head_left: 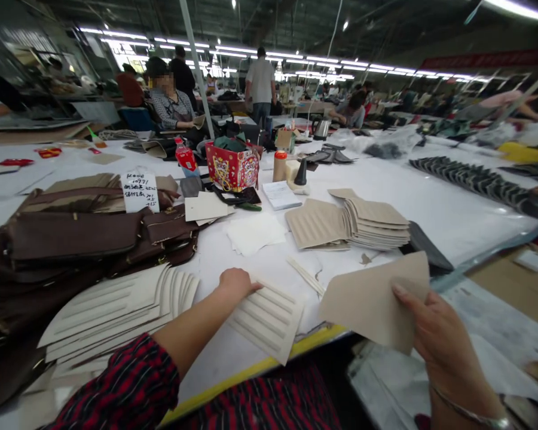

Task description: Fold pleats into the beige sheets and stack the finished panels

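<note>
My right hand (434,334) holds a beige cut panel (372,298) up over the table's near edge, thumb on its right corner. My left hand (235,283), in a red plaid sleeve, rests knuckles-down on the top edge of a white ribbed panel (266,319) lying flat on the white table (452,215). A fanned pile of similar ribbed panels (112,310) lies to the left of that hand. A stack of beige panels (349,224) sits further back, right of centre.
Dark brown leather bags (72,239) with a handwritten note (138,191) crowd the left. A red patterned box (232,167), a red bottle (185,156) and a notepad (281,194) stand behind. Dark pieces (479,179) lie in a row far right. Other people work in the background.
</note>
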Available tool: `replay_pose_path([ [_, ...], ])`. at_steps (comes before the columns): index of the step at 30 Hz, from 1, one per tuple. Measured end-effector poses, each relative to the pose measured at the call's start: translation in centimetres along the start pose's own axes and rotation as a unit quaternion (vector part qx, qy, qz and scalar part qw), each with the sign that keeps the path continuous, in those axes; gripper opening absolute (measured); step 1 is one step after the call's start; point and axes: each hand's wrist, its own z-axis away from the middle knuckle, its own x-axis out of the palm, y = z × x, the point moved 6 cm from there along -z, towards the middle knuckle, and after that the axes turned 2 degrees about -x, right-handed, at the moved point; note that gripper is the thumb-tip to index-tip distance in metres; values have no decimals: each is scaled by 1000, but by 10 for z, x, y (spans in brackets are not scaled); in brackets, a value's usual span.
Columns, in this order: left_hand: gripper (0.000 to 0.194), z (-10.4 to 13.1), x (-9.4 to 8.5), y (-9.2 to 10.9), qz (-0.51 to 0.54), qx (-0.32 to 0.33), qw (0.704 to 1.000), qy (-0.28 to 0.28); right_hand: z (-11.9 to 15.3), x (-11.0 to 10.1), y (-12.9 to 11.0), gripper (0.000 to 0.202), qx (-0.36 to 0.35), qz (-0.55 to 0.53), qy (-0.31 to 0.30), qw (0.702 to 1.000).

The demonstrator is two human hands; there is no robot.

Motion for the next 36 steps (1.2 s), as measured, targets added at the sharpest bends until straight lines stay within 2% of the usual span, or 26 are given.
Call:
replay_pose_path([
  [2,63,12,-5,-9,-25,-13,999,18,0,4,1,41,-1,20,-14,1000],
  [3,66,21,-5,-10,-47,16,998,25,0,6,3,42,0,28,-23,999],
  [5,76,43,5,-4,-88,141,986,17,0,12,7,42,7,37,-44,998],
  [7,84,64,26,1,-120,248,961,5,1,22,12,42,16,34,-69,997],
  [8,85,71,36,-1,-124,254,959,12,2,29,13,42,18,27,-88,996],
  [11,82,76,49,-16,-77,128,984,94,8,56,14,42,20,-6,-165,986],
  [13,82,80,46,-17,16,89,986,137,13,77,12,42,21,-28,-219,975],
  [14,82,82,42,-12,90,98,982,132,15,86,10,43,24,-34,-245,969],
  [15,80,84,38,-5,185,115,970,105,17,96,8,43,26,-36,-269,962],
  [16,78,86,34,3,296,126,945,58,18,105,5,44,27,-34,-292,956],
  [17,75,88,30,12,411,123,903,-2,19,114,3,44,26,-30,-312,949],
  [19,67,89,26,28,605,70,785,-114,18,130,-2,44,18,-22,-344,939],
  [21,57,88,23,36,715,11,680,-164,16,142,-2,44,12,-17,-363,931],
  [22,51,87,22,37,743,-5,646,-173,14,146,-1,44,13,-13,-370,929],
  [24,40,85,20,35,769,-15,613,-180,11,151,5,46,19,3,-378,926],
  [26,38,84,19,29,773,-9,608,-182,8,152,12,46,20,30,-380,924],
  [29,43,83,14,22,764,11,620,-176,4,151,18,45,10,69,-386,920],
  [33,48,86,-2,22,731,75,664,-135,8,154,18,50,17,71,-414,907],
  [35,64,94,-9,26,710,127,683,-116,12,155,16,51,7,54,-398,916],
  [36,77,99,-9,28,704,148,684,-119,13,155,14,50,-8,41,-367,929],
])
